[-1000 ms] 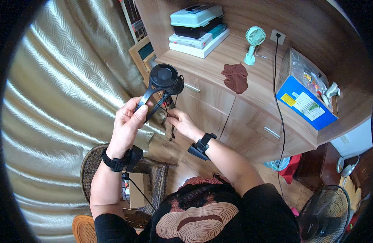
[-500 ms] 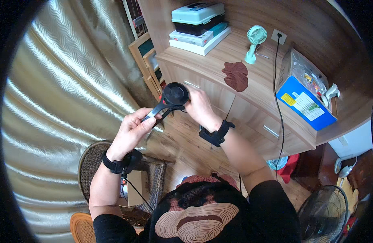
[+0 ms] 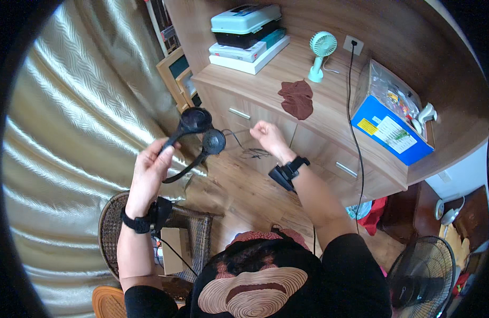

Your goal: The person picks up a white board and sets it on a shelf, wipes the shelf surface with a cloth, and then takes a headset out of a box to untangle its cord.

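Black short-sleeved top with a tan ringed print; a black strapped device on each wrist, left hand and right hand.

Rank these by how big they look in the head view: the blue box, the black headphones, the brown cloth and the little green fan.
1. blue box
2. black headphones, nearer the camera, so unsure
3. brown cloth and green fan look alike

The wooden counter is carrying stacked boxes, a mint desk fan, a brown cloth and a blue box.
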